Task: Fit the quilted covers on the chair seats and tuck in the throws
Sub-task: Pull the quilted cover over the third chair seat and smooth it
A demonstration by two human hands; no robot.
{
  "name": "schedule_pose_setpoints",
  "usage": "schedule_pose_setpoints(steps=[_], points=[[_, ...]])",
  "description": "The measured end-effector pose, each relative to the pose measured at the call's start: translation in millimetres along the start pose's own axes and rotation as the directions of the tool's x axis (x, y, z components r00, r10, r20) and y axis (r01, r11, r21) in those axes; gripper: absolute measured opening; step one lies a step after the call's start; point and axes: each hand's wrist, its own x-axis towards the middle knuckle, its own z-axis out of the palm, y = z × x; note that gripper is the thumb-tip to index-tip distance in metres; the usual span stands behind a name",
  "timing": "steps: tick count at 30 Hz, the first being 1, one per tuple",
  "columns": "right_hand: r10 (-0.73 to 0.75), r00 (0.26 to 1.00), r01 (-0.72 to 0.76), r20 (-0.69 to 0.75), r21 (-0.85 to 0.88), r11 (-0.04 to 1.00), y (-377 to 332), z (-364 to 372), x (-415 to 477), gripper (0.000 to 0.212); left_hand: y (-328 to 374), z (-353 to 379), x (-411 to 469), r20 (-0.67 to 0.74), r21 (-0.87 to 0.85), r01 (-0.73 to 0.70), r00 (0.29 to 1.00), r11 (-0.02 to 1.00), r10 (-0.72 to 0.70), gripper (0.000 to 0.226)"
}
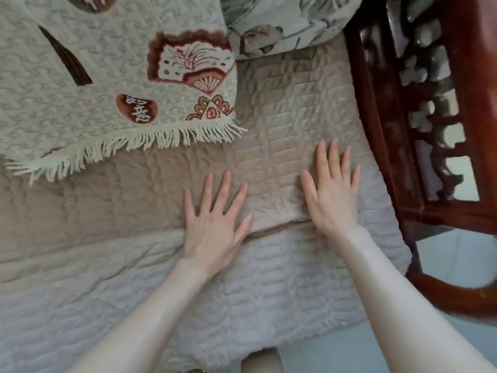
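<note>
Forearms: a bare left forearm [139,319] and a bare right forearm [398,305] are seen nearest the lens, extended from the lower edge towards the seat.
Fringed throw: a cream woven throw [80,90] with red-brown fan motifs is draped at the upper left. Its pale tasselled fringe [134,144] is laid over the far part of the seat cover, well apart from both hands.
Left hand: the left hand [212,232] is laid palm-down with fingers straight and spread, nothing being gripped. It is pressed flat across the cover's fold line, the thumb lying along that fold.
Quilted cover: a tan quilted fabric seat cover [121,200] is spread over the chair seat and fills the middle of the view. Below the fold line a paler quilted panel [269,278] is seen running towards the camera.
Right hand: the right hand [332,195] is likewise flattened, fingers straight and slightly fanned, nothing held. Its palm is set on the tan part just beyond the fold, near the seat's right edge.
Floral cushion: a pale cushion [282,20] printed with grey and brown flowers is seen at the top, just beside the throw.
Armrest: a dark red carved wooden chair arm [403,117] with open fretwork is seen at the right, just beside the cover.
Floor: pale floor [443,265] is visible beneath the arm at the lower right.
</note>
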Motion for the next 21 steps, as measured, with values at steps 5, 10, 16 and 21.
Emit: schedule_pose_setpoints(steps=[5, 10, 16, 21], points=[[-0.082, 0.996, 0.083, -0.017, 0.104, 0.991, 37, -7, 8, 0.068, 19, 5, 22, -0.004, 0.004, -0.051, 0.999, 0.999, 0.051, 0.062], [-0.109, 0.993, 0.115, -0.052, 0.125, 0.985, 51, -15, 23, 0.069, 43, 5, 48, -0.010, -0.007, -0.077, 0.997, 0.997, 0.077, 0.064], [-0.059, 0.998, 0.061, -0.016, 0.214, 0.975, 45, -23, 40, 0.071, 67, 3, 83, -0.083, 0.000, -0.053, 0.995, 0.999, 0.053, 0.074], [0.023, 0.999, -0.014, -0.032, 0.265, 0.964, 43, -18, 29, 0.072, 88, 3, 82, -0.184, -0.043, -0.232, 0.958, 0.972, 0.221, 0.075]])
